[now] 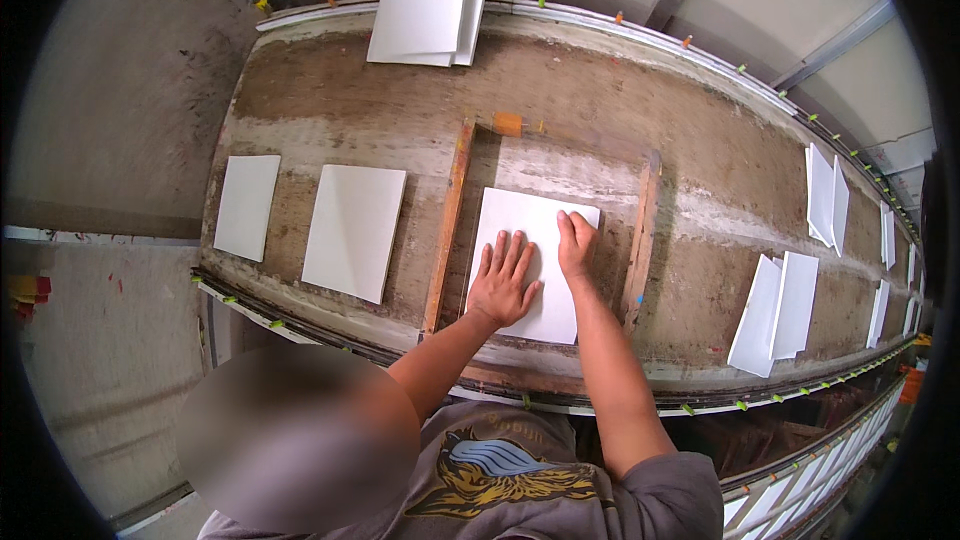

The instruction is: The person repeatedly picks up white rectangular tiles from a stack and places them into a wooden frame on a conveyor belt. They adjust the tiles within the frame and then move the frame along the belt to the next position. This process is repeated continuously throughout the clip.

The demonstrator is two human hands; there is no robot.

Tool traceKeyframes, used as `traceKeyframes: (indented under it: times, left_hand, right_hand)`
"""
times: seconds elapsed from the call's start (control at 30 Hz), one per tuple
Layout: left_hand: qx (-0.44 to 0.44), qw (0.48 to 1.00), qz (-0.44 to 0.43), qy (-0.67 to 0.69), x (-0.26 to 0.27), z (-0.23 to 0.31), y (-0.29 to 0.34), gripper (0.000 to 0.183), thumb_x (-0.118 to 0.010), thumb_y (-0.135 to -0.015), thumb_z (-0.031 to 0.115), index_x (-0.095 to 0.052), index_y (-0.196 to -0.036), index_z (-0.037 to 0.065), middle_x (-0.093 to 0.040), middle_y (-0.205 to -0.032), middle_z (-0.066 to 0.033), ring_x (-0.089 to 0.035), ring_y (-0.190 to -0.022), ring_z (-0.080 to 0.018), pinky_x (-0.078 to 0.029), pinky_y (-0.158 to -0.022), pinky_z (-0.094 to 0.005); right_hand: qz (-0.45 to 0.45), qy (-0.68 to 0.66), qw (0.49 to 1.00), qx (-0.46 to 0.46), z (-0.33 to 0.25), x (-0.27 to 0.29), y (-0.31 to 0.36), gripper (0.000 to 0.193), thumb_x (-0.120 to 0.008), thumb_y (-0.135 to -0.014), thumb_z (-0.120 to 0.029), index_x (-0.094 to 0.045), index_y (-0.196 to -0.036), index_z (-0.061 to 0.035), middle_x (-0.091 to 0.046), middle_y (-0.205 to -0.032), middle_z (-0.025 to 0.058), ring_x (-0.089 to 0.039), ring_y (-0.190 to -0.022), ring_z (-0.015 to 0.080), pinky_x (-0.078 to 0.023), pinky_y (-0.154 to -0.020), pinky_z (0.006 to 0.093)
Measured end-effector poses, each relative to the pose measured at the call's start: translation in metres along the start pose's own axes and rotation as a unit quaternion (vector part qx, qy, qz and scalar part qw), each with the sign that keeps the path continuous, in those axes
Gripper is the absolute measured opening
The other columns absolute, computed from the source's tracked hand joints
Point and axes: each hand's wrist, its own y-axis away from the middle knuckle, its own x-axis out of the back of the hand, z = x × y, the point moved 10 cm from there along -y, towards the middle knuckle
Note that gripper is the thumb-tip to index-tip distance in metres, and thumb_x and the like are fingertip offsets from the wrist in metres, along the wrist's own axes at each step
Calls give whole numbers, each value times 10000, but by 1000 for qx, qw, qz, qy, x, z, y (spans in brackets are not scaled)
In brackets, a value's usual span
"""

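A white rectangular sheet (520,315) lies on the stained brown table (390,115), inside a wooden frame (452,225). My left hand (503,280) rests flat on it, fingers spread and pointing away from me. At the sheet's far right corner is my right hand (577,243), its fingers closed at the sheet's edge. That hand covers the exact spot of its grip. On the frame's far side sits an orange block (508,124). The frame's right bar (643,230) runs just beyond my right hand.
Two single white sheets, a nearer one (355,230) and a farther one (248,208), lie to the left. Overlapping sheets (420,10) sit at the far edge, others (795,305) to the right. Small green clips (541,0) line the table's rails. A person's blurred head (300,435) is at lower left.
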Motion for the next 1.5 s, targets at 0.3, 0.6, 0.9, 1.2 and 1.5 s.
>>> traceKeyframes:
  times: [0.3,0.6,0.9,1.2,1.5]
  left_hand:
    - [0,999,-36,-4,-8,-3,2,744,-357,-1039,503,-232,-1612,46,-144,-1698,-196,-63,-1577,-414,-104,-1265,-559]
    - [7,1000,-16,9,-2,-2,3,759,-402,-1030,525,-253,-1614,64,-137,-1704,-181,-85,-1574,-413,-115,-1260,-572]
    - [5,1000,8,5,1,0,-1,744,-447,-1023,494,-270,-1607,68,-168,-1688,-212,-105,-1564,-436,-128,-1253,-587]
    - [4,1000,8,-5,0,2,0,732,-437,-1028,487,-261,-1608,74,-163,-1688,-210,-78,-1569,-433,-98,-1262,-577]
    - [0,1000,-7,-29,-2,1,1,729,-355,-1051,511,-221,-1627,84,-120,-1704,-190,-50,-1576,-410,-74,-1267,-563]
  right_hand:
    - [-248,-259,930,-84,-46,-158,-49,435,-634,-968,-258,-419,-654,-48,-329,-604,-38,-327,-607,68,-282,-531,302]
    - [-166,-235,956,-63,7,-133,-62,395,-619,-963,-249,-444,-658,-68,-360,-608,-54,-353,-604,64,-286,-523,297]
    - [-79,-47,995,-28,26,16,27,502,-591,-986,-370,-432,-670,-13,-312,-597,103,-354,-553,150,-309,-520,381]
    - [14,-172,982,-78,2,39,116,392,-594,-974,-143,-380,-667,-23,-306,-609,2,-328,-592,76,-259,-514,322]
    - [75,-158,976,-130,44,53,114,388,-583,-1011,-202,-454,-668,-77,-400,-584,-36,-348,-515,79,-275,-483,282]
